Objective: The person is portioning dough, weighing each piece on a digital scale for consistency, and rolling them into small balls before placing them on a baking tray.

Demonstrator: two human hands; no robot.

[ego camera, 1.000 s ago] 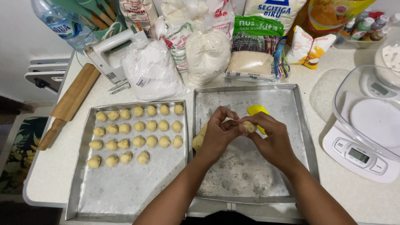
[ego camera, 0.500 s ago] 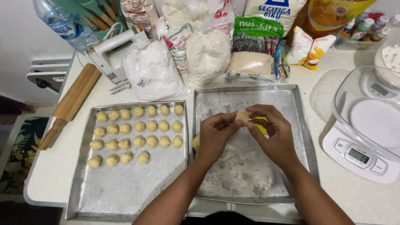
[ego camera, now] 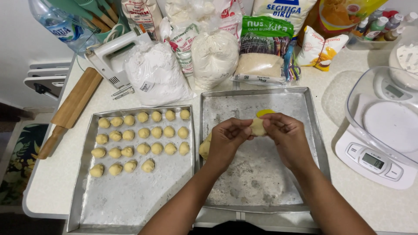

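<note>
Dough piece (ego camera: 258, 126), pale yellow and soft-looking, sits pinched between my two hands above the floured tray (ego camera: 257, 104), which I take as my landmark. My left hand (ego camera: 227, 141) has its grip closed on the left side of the piece, fingers curled round it; my right hand (ego camera: 287, 139) has its grip closed on the right side, fingertips pressing in. A larger dough lump (ego camera: 204, 147) lies at the tray's left edge, mostly hidden behind my left wrist, and a yellow scrap or tool (ego camera: 264, 113) peeks out just beyond my hands; I cannot tell what it is.

Left of the floured tray, a second metal tray (ego camera: 130, 200) carries the dough balls (ego camera: 143, 130): three rows of small, rounded, matte pieces and a shorter fourth row, so I judge it roughly half filled, its near half bare and dusty.

Behind the floured tray stand crinkled flour bags (ego camera: 156, 74). Right of it is a white kitchen scale (ego camera: 374, 161) with a clear bowl. Far left lies a smooth wooden rolling pin (ego camera: 72, 109) on the pale table (ego camera: 374, 204).
</note>
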